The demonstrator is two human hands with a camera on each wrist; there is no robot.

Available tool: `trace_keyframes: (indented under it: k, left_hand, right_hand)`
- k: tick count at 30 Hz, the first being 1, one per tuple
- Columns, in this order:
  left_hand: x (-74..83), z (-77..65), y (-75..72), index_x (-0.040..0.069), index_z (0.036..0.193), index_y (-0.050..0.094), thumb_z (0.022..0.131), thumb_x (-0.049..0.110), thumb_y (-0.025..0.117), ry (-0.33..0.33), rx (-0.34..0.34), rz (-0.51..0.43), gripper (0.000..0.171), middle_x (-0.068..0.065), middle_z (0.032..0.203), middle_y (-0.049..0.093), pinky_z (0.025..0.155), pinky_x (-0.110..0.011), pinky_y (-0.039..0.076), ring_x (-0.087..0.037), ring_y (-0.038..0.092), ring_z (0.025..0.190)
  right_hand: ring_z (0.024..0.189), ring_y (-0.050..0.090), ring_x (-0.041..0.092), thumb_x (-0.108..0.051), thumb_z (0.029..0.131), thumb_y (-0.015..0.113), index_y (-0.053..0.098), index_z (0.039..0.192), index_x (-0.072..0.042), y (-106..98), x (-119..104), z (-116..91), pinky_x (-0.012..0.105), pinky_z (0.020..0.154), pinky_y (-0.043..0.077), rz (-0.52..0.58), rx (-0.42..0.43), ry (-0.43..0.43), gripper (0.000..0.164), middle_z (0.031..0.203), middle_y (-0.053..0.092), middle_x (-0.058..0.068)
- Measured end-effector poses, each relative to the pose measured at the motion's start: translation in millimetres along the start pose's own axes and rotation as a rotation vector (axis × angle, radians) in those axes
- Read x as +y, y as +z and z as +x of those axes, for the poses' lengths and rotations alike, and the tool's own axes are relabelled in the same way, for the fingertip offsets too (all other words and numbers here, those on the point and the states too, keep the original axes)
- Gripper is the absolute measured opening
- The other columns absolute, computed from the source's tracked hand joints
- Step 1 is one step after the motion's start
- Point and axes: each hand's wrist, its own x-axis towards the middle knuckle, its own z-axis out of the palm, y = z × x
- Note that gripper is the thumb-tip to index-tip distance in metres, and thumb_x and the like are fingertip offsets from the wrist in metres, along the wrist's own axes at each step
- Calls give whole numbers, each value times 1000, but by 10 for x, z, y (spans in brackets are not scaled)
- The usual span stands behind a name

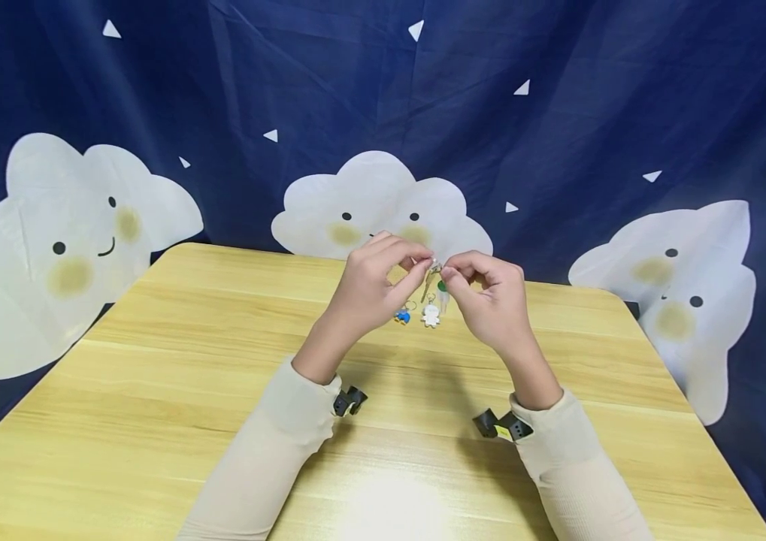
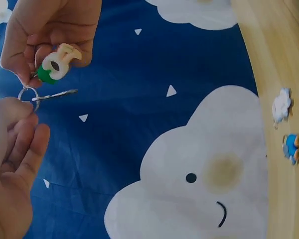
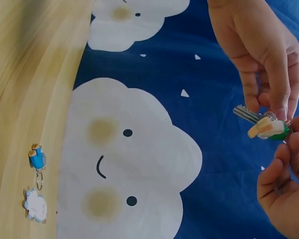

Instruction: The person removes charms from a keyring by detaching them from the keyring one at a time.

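Both hands are raised close together above the far part of the table. My left hand (image 1: 379, 278) pinches a thin metal split ring (image 2: 37, 103) from which a key (image 2: 55, 95) hangs. My right hand (image 1: 496, 300) pinches the top end of a small charm (image 3: 270, 128) with a green top, white body and pale legs. Its fingertips meet the ring's edge in the left wrist view. Whether the charm is on the ring is hidden by the fingers. Below lie a white figure keychain (image 1: 431, 315) and a blue figure keychain (image 1: 403, 318) on the table.
The wooden table (image 1: 173, 421) reaches back to a dark blue curtain (image 1: 328, 68) printed with white clouds. Small black cameras are strapped at both wrists, the left one (image 1: 349, 401) and the right one (image 1: 501, 425). Light sleeves cover the forearms.
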Motion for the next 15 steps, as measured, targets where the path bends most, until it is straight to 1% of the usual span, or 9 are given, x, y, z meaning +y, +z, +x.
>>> trace_keyframes:
  k: [2,5,8,11,15]
  left_hand:
    - [-15,-7,11,-2,97,75,90,0,74,-37,24,-48,7,-10,88,75,74,-32,52,-19,67,73]
    - [-47,-23,39,-2,98,75,91,1,74,-84,34,-85,8,-9,87,76,78,-35,53,-18,69,71]
    - [-53,-32,49,-2,98,74,91,1,73,-111,44,-102,8,-10,88,76,77,-32,56,-18,70,72]
    - [-52,-35,52,-2,97,74,91,1,74,-113,63,-95,7,-10,88,76,72,-28,56,-18,69,72]
    - [-46,-31,46,-1,95,74,89,-1,75,-76,79,-66,5,-9,84,75,69,-28,55,-18,66,72]
  right_hand:
    - [61,50,12,3,89,67,75,82,-4,5,-8,1,25,55,38,12,6,-5,13,68,61,0]
    - [61,50,12,3,89,68,75,82,-4,14,-11,2,26,54,37,21,12,-11,12,68,61,0]
    - [62,51,11,4,88,68,75,83,-4,22,-6,-1,25,55,38,27,12,-11,12,68,62,0]
    - [62,52,11,5,88,68,76,83,-4,31,-3,-5,24,56,39,28,7,-10,13,69,63,0]
    - [63,53,11,4,88,67,76,83,-4,38,-6,-11,23,57,40,28,2,-14,14,69,64,0]
